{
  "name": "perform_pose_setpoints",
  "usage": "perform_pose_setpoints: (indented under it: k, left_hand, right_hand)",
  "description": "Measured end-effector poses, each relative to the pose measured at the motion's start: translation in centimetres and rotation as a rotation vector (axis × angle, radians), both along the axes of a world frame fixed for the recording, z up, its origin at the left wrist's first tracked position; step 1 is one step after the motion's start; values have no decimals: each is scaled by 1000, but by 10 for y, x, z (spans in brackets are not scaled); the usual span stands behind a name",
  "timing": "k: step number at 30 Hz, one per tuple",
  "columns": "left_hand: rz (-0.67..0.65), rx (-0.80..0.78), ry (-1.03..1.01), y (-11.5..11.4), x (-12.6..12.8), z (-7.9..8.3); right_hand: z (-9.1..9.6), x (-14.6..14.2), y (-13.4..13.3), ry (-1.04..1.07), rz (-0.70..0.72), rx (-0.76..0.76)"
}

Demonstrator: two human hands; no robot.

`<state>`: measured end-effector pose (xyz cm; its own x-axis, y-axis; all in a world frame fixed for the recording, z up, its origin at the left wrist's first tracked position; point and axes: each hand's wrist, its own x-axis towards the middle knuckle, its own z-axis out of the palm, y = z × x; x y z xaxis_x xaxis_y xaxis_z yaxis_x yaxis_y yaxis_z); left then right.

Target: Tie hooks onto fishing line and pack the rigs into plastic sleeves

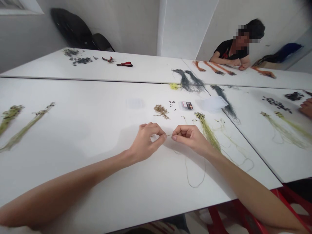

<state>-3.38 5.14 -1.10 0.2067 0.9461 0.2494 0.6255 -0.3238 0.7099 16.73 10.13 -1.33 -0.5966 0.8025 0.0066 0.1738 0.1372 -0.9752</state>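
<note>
Far off at nine o'clock on the white, smooth table (80, 97), two olive-green line bundles (21, 125) lie stretched out, stringy and knotted. The left hand (143, 143) is curled nearly closed, its fingertips pinched towards the right hand (188, 136), which is curled the same way. Between them they seem to grip a fine pale line (192, 186), which sags in a loop at six o'clock; the pinched end is too small to make out. At twelve sit a tan, wiry tuft (161, 111), tiny black beads (172, 105) and a small packet (186, 105). At two, a yellow-green bundle (207, 133) lies beside the right hand.
</note>
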Motion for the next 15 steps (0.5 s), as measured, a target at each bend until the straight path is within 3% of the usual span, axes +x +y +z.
perform_pose_setpoints:
  k: [8, 15]
  left_hand:
    - [-80, 39, 56, -2, 2, -3]
    - [-218, 115, -46, -6, 0, -1]
  right_hand:
    - [3, 0, -2, 41, -54, 52]
    - [0, 3, 6, 60, 116, -194]
